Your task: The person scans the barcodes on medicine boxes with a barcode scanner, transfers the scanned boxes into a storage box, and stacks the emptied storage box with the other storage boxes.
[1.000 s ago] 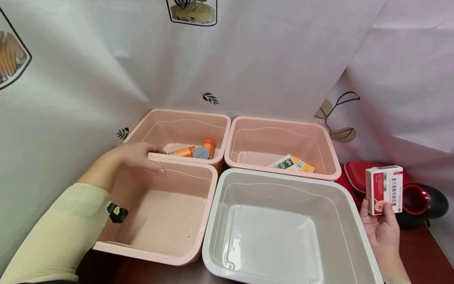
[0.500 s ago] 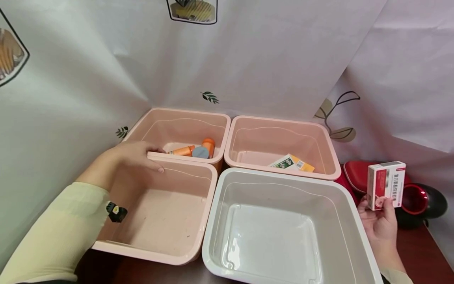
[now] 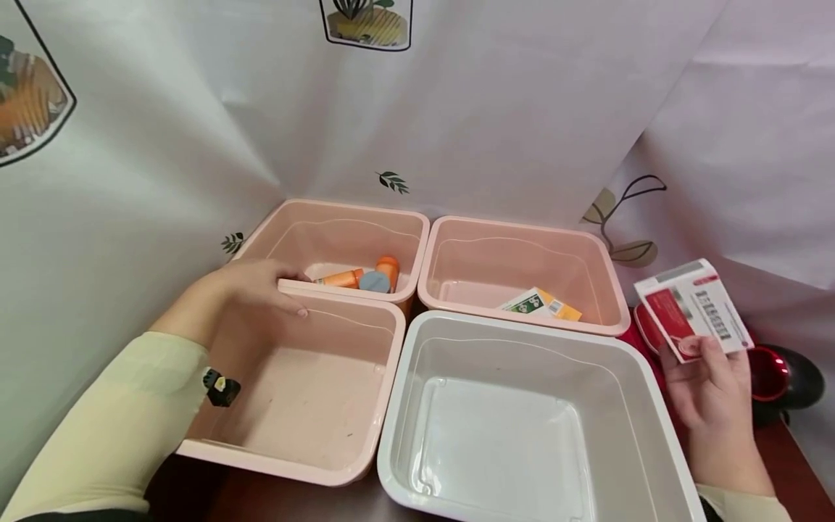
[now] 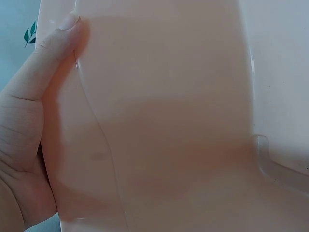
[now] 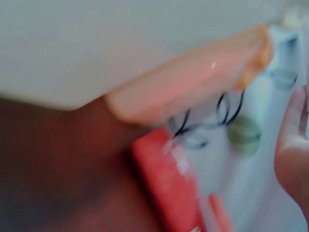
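Observation:
My right hand (image 3: pixel 714 388) pinches a red and white medicine box (image 3: pixel 694 312), tilted, above the table's right side. In the right wrist view only a blurred part of this hand (image 5: pixel 293 145) shows at the edge. My left hand (image 3: pixel 257 285) grips the back rim of the front left pink bin (image 3: pixel 293 406), its thumb (image 4: pixel 67 29) on the inner wall and its other fingers mostly hidden behind the rim. Between the bins and the right hand lies a grey bin (image 3: pixel 509 435) with a bare floor.
Orange bottles (image 3: pixel 342 278) and a round grey-blue item (image 3: pixel 375 282) lie in the back left pink bin (image 3: pixel 352 210). The back right pink bin (image 3: pixel 515 228) holds green-white and yellow boxes (image 3: pixel 541 303). A red case (image 3: pixel 646 326) and a black-red object (image 3: pixel 783 377) stand at the right.
My right hand has raised the medicine box slightly and tilted it to the left. My left hand stays on the bin rim. The head view has shifted a little.

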Demonstrator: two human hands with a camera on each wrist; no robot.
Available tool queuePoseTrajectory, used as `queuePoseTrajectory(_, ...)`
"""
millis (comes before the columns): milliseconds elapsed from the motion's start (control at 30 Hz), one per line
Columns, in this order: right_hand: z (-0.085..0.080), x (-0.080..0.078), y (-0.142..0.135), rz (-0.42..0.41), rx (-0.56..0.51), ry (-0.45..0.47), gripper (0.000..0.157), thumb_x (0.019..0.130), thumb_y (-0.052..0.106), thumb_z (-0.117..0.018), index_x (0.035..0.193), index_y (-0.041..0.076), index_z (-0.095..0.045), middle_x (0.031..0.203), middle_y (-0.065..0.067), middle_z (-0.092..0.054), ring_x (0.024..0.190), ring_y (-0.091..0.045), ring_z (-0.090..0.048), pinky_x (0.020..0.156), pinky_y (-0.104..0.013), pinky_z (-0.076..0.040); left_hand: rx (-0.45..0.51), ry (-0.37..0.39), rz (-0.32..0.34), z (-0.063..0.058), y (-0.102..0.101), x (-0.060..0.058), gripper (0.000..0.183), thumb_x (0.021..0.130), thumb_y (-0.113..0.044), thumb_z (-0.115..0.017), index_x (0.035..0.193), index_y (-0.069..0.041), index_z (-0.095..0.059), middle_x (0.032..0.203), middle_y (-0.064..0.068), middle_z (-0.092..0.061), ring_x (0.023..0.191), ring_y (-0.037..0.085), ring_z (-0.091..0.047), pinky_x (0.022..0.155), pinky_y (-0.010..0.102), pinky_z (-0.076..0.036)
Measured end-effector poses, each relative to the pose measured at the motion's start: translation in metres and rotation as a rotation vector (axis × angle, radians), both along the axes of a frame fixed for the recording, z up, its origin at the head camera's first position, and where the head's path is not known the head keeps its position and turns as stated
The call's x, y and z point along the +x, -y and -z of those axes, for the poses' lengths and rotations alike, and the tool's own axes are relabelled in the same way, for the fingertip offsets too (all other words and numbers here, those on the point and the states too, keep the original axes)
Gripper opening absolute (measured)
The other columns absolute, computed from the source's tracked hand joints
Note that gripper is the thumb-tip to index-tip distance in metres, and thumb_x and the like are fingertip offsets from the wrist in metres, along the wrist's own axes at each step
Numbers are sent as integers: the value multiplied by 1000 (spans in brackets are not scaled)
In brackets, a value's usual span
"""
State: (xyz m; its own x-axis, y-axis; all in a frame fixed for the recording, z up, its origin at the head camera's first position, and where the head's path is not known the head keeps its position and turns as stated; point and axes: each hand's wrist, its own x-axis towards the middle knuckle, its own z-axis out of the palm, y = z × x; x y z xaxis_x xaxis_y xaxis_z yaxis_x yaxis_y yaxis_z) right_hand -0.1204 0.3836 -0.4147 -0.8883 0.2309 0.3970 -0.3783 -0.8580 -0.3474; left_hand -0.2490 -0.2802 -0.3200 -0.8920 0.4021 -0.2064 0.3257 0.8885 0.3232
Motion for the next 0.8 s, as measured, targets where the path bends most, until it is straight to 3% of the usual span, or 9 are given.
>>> queuePoseTrajectory(100, -26, -9, 9, 52, 191, -39, 38, 107, -14, -43, 145, -10, -47, 123, -29, -68, 100, -37, -75, 90, -45, -60, 1, -1, -4, 0, 0, 0, 78, 78, -66, -87, 135, -15, -72, 118, 1, -73, 107, 23, -66, 98, 57, -50)
queuePoseTrajectory(167, -41, -15, 14, 132, 364, 2, 35, 105, -16, -46, 139, -11, -53, 117, -25, -72, 92, -30, -75, 87, -37, -61, 2, -1, -8, 0, 0, 0, 80, 78, -68, -86, 135, -14, -72, 120, 2, -73, 108, 25, -66, 99, 58, -49)
queuePoseTrajectory(300, -62, -24, 21, 308, 794, 233, 37, 102, -9, -63, 137, 3, -64, 121, -4, -76, 95, -12, -75, 85, -21, -57, -7, -4, -13, 1, 0, 0, 81, 78, -69, -86, 136, -14, -72, 123, 4, -73, 110, 26, -66, 99, 59, -49)
queuePoseTrajectory(400, -69, -30, 28, 374, 1054, 387, 41, 99, 3, -76, 137, 14, -67, 116, 9, -76, 96, -2, -72, 82, -14, -54, -5, 1, -14, 1, 1, 1, 82, 78, -69, -86, 137, -14, -71, 123, 3, -72, 110, 25, -66, 99, 59, -49)
queuePoseTrajectory(667, -78, -45, 42, 352, 1250, 458, 46, 98, 21, -81, 141, 19, -65, 113, 16, -74, 96, 0, -71, 82, -12, -53, 21, 9, 5, -1, 0, 1, 78, 79, -63, -88, 135, -11, -72, 120, 3, -73, 107, 24, -66, 98, 58, -51)
queuePoseTrajectory(800, -79, -47, 44, 359, 1415, 464, 52, 102, 30, -76, 150, 19, -60, 120, 19, -70, 106, 3, -65, 85, -9, -51, 16, 7, 11, -1, 0, 1, 77, 80, -62, -88, 135, -12, -72, 120, 3, -73, 107, 24, -66, 97, 57, -51)
